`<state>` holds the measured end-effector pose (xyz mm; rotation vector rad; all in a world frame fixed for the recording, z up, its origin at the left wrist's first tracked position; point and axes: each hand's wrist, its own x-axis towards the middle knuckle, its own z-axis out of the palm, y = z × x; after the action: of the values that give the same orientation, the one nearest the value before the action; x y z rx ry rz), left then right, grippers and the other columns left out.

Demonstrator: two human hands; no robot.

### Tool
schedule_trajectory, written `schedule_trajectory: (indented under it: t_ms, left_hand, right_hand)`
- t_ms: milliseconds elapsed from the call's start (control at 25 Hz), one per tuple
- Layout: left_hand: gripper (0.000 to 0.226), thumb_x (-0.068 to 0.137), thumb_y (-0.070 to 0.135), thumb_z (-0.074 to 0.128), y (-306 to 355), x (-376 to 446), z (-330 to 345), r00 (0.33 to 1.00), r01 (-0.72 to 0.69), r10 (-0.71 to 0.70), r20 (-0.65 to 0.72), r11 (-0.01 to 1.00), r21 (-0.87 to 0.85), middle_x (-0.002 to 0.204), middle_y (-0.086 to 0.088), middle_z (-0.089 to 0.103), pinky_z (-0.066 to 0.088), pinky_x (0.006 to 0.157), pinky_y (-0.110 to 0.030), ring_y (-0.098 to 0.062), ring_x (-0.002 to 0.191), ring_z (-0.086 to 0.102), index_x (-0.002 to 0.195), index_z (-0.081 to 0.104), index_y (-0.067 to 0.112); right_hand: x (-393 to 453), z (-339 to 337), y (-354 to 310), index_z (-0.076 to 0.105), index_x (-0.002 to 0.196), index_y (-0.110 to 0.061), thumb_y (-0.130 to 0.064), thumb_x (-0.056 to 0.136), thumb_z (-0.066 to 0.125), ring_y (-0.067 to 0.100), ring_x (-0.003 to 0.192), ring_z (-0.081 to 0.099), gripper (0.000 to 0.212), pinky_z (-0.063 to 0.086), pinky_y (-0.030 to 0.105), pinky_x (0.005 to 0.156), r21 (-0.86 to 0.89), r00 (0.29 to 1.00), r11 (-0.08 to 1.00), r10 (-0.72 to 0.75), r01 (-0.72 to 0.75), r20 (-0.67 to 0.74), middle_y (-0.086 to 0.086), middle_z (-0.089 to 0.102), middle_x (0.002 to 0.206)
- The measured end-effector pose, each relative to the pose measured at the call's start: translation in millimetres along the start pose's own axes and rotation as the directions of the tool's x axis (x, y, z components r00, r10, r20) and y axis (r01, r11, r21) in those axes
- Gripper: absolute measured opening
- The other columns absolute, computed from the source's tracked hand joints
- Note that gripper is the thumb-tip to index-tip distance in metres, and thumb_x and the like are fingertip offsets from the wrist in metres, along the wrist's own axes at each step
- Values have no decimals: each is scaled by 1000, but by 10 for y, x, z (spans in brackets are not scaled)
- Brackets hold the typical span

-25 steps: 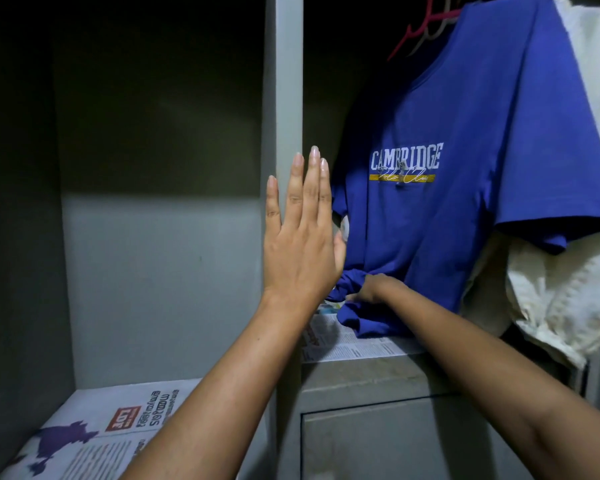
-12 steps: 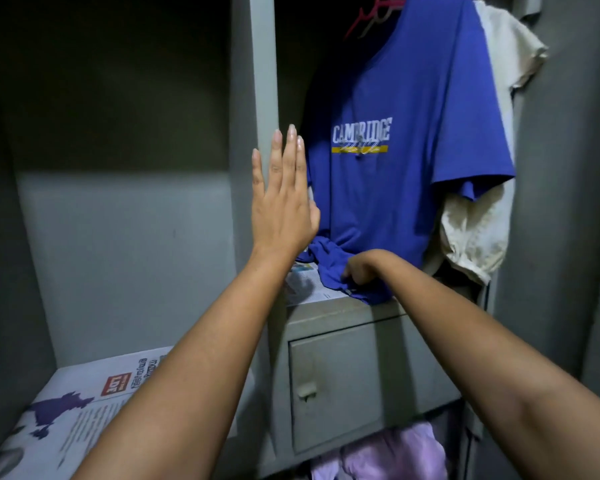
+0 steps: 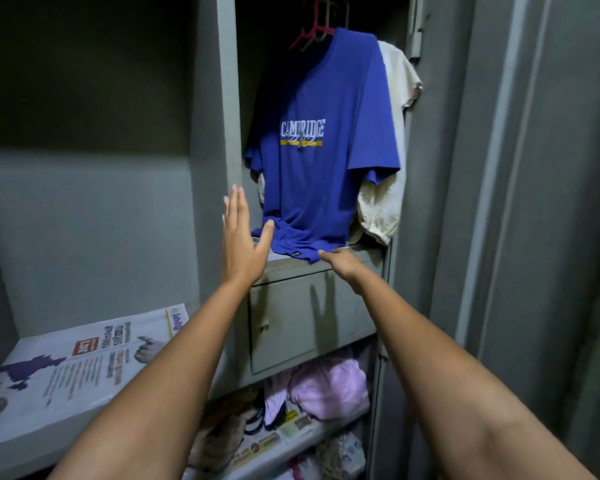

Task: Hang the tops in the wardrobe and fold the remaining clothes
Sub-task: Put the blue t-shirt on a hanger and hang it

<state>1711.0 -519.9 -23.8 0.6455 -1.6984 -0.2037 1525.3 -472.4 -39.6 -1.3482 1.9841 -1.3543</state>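
Observation:
A blue T-shirt (image 3: 326,168) with white lettering hangs on a pink hanger (image 3: 310,32) in the wardrobe's right compartment. Its hem lies bunched on the ledge above a grey drawer (image 3: 291,323). A cream top (image 3: 392,188) hangs behind it. My left hand (image 3: 241,240) is raised flat with straight fingers near the grey divider post (image 3: 219,116), holding nothing. My right hand (image 3: 342,265) reaches to the ledge, its fingertips at the edge of the blue hem; the fingers are mostly hidden behind the back of the hand.
Newspaper (image 3: 77,362) lines the left shelf. Below the drawer, a pink garment (image 3: 329,386) and other items sit on a paper-lined shelf. The grey wardrobe door (image 3: 499,202) stands at the right.
The view has pulled back and both hands sit lower in it. My right hand has let go of the blue hem and drawn back to its edge. The left hand has come away from the post.

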Motion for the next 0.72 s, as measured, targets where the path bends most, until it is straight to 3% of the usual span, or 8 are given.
schedule_trajectory:
  t_ms: [120, 240, 320, 440, 480, 600, 680, 720]
  left_hand:
    - [66, 96, 26, 54, 265, -334, 10, 976, 203, -184, 114, 962, -185, 158, -5, 20, 12, 119, -31, -17, 147, 11, 151, 20, 12]
    - [64, 97, 34, 50, 762, -791, 31, 860, 502, -408, 307, 786, -361, 156, -3, 26, 16, 113, -23, -16, 143, 24, 151, 23, 11]
    - [66, 98, 39, 46, 1065, -1161, 87, 773, 620, -471, 424, 699, -355, 155, -6, 27, 20, 111, -25, -20, 142, 27, 151, 21, 9]
    - [69, 98, 45, 42, 1544, -1685, 181, 679, 689, -457, 574, 667, -284, 156, -9, 26, 18, 114, -30, -24, 143, 26, 151, 19, 8]
    - [69, 98, 46, 41, 1739, -1810, 216, 660, 693, -425, 620, 663, -283, 156, -8, 25, 18, 114, -31, -23, 143, 25, 151, 20, 8]
    - [69, 98, 48, 41, 2400, -2080, 368, 624, 695, -274, 732, 623, -359, 155, -4, 25, 18, 116, -30, -20, 143, 25, 150, 23, 6]
    - [72, 96, 52, 41, 2871, -2262, 523, 571, 701, -171, 803, 610, -368, 156, -4, 25, 17, 118, -33, -19, 143, 25, 150, 24, 8]
    - [73, 95, 55, 40, 3077, -2361, 622, 541, 705, -119, 832, 603, -373, 156, -3, 26, 18, 118, -36, -19, 143, 26, 150, 25, 11]
  right_hand:
    - [-633, -347, 79, 54, 127, 0, -30, 98, 49, 24, 128, 45, 42, 34, 29, 102, 110, 998, 992, 52, -55, 25, 11, 54, 134]
    - [-1461, -700, 201, 42, 139, 0, -31, 100, 47, 22, 137, 36, 51, 27, 29, 107, 134, 996, 987, 90, -91, 17, 10, 40, 147]
    - [-1953, -923, 352, 38, 141, 1, -33, 99, 46, 22, 138, 33, 54, 30, 29, 105, 128, 991, 983, 133, -132, 2, 11, 37, 149]
    - [-2753, -1281, 542, 37, 142, -2, -39, 99, 45, 13, 120, 55, 58, 43, 22, 87, 141, 979, 969, 203, -202, 13, 10, 48, 140]
    - [-3003, -1422, 595, 37, 142, -2, -40, 98, 46, 9, 113, 58, 59, 45, 21, 88, 150, 972, 961, 234, -232, 3, 9, 51, 135]
    - [-3651, -1971, 811, 39, 141, -3, -39, 97, 50, 13, 124, 44, 58, 32, 24, 104, 224, 960, 945, 263, -236, -96, 2, 44, 141]
    - [-4091, -2353, 912, 37, 142, -3, -39, 95, 55, 16, 112, 51, 63, 45, 17, 89, 280, 916, 923, 332, -266, -225, 10, 51, 133]
    - [-4301, -2542, 943, 40, 139, 1, -35, 97, 52, 16, 100, 55, 56, 49, 11, 69, 300, 886, 905, 382, -301, -263, 10, 57, 120]
